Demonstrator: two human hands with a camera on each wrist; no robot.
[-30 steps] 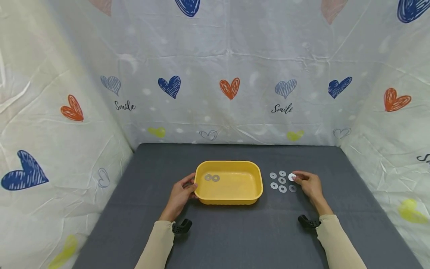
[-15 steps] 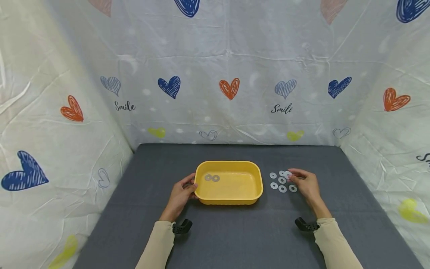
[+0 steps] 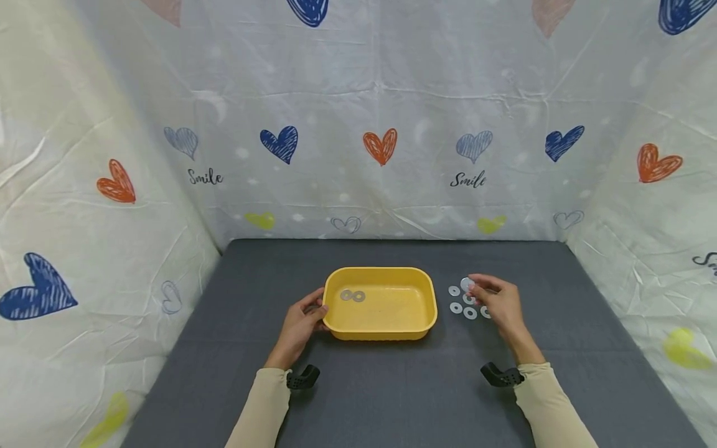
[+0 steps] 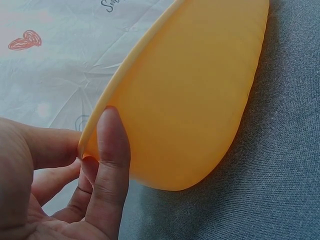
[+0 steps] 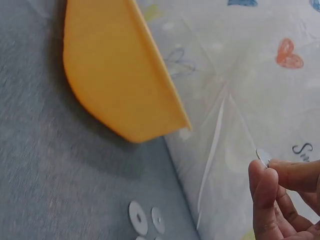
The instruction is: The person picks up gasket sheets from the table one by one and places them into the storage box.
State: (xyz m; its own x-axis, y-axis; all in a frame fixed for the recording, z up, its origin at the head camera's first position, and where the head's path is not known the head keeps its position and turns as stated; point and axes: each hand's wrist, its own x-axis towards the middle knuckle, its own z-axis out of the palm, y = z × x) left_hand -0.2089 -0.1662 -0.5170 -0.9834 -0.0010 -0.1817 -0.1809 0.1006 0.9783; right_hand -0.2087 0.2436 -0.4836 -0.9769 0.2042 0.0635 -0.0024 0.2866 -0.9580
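In the head view my left hand (image 3: 299, 325) holds the left end of a yellow plastic tray (image 3: 386, 317), which rests on the table. The left wrist view shows its thumb against the tray's outer wall (image 4: 175, 100) and fingers at the rim. Two flat grey washers (image 3: 342, 295) lie inside the tray, toward its left. Right of the tray, my right hand (image 3: 501, 306) pinches another washer (image 5: 262, 156) between thumb and fingertips, raised over several washers (image 3: 466, 313) lying flat on the cloth. Part of that group is hidden behind the hand.
A dark grey cloth (image 3: 381, 392) covers the table. White fabric (image 3: 330, 186) printed with hearts hangs at the back and both sides. Each wrist wears a black band (image 3: 501, 376).
My right hand has lifted the pinched washer and carried it leftward over the other washers, toward the tray. The left hand and tray stay in place.
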